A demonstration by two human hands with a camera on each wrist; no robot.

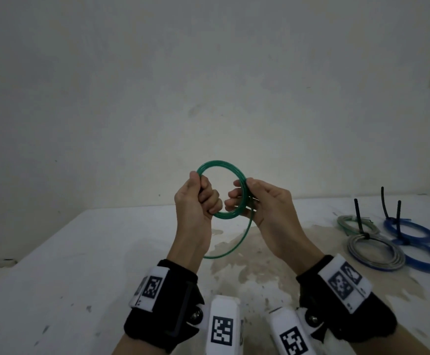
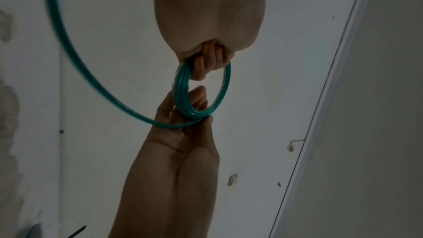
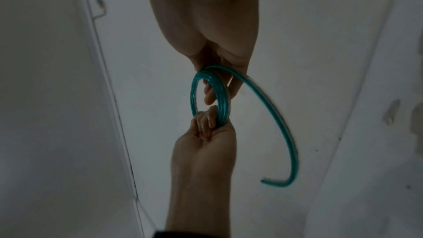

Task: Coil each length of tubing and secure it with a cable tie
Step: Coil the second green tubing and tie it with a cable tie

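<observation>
A coil of green tubing (image 1: 220,166) is held upright above the white table (image 1: 80,252), between both hands. My left hand (image 1: 200,194) grips the coil's left side with curled fingers. My right hand (image 1: 247,198) pinches its right side between thumb and fingers. A loose tail of green tubing (image 1: 237,243) hangs from the right hand in a curve down toward the table. In the left wrist view the coil (image 2: 183,95) shows several turns, and the tail (image 2: 75,57) arcs away. In the right wrist view the coil (image 3: 219,97) and the tail's free end (image 3: 274,184) are seen.
At the table's right lie tied coils: a grey one (image 1: 375,252), two blue ones (image 1: 411,231), and a pale one (image 1: 354,222) behind. Black cable tie tails (image 1: 358,216) stick up from them. A stained patch (image 1: 247,252) marks the table's middle. A plain wall stands behind.
</observation>
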